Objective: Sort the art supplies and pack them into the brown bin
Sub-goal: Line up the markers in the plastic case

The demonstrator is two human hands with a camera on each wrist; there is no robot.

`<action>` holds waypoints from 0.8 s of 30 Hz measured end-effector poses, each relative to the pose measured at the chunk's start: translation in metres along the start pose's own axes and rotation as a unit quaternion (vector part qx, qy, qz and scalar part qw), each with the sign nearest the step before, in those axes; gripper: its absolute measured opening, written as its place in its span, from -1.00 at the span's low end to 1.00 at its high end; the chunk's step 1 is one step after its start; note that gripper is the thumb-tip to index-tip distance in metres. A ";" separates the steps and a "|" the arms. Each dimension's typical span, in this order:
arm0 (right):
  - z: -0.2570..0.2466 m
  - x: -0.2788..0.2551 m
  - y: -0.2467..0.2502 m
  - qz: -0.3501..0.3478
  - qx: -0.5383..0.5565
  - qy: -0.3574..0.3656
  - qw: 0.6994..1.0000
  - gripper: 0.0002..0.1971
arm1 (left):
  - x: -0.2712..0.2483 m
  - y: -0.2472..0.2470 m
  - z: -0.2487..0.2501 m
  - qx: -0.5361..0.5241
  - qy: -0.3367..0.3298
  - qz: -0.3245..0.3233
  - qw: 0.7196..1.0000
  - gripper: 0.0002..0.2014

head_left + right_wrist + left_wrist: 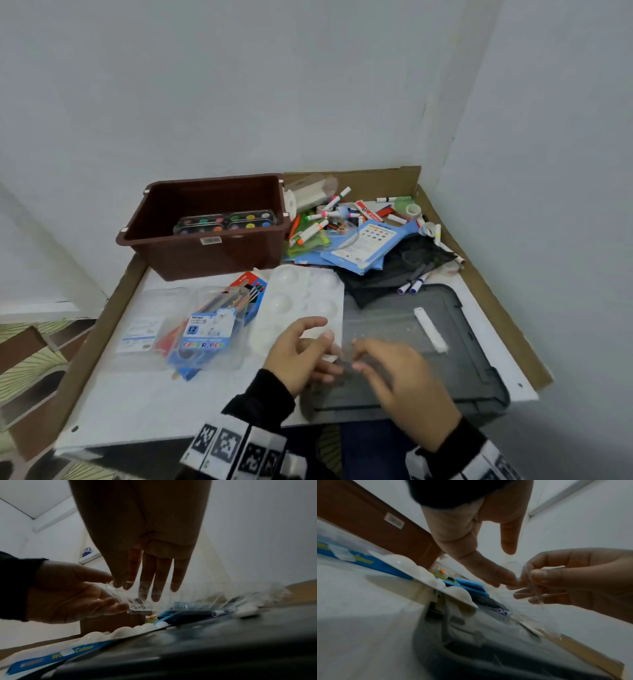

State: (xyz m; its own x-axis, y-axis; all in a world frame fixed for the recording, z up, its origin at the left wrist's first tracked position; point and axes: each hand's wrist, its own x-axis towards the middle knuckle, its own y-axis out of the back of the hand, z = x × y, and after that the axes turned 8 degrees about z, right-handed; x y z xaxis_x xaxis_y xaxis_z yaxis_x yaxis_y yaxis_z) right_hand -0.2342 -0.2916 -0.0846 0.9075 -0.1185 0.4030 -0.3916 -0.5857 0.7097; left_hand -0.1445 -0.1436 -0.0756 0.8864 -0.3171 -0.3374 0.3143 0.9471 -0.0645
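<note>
White tabletop (144, 394) | clear plastic sleeve (154, 592) pinched between left hand (298, 356) and right hand (407, 383) fingers

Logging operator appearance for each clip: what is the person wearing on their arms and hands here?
Both hands, left hand and right hand, are bare: no gloves or rings visible. Each arm has a long black sleeve reaching the wrist. Behind the cuffs sit blocky wrist bands of black-and-white square fiducial markers, one on each forearm.

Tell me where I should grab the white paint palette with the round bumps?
Probably take the white paint palette by its flat left edge, coming from the left. The domed wells give no grip, its right side meets the grey lid, and the hands are busy near its front corner.
</note>
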 end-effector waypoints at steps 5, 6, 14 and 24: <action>0.023 -0.015 0.005 0.015 0.036 -0.062 0.997 -0.80 | 0.013 -0.023 -0.008 0.073 -0.013 -0.017 0.997 -0.68; 0.027 -0.017 0.007 0.025 0.041 -0.074 0.996 -0.77 | 0.016 -0.024 -0.009 0.083 -0.016 -0.012 0.996 -0.68; 0.058 -0.025 0.024 -0.015 -0.111 -0.167 0.980 -0.55 | 0.032 -0.021 -0.022 0.262 -0.116 0.048 0.957 -0.58; 0.061 -0.033 0.027 -0.065 -0.161 -0.193 0.966 -0.65 | 0.036 -0.007 -0.028 0.522 -0.242 0.047 0.816 -0.63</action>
State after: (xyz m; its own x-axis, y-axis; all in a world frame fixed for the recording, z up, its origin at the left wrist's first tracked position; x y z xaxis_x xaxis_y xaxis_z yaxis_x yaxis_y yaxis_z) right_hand -0.2657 -0.3522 -0.1136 0.9168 -0.3876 0.0958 -0.2402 -0.3437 0.9079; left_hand -0.1239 -0.1602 -0.1141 0.8745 -0.4667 0.1320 0.1314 0.4900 0.8618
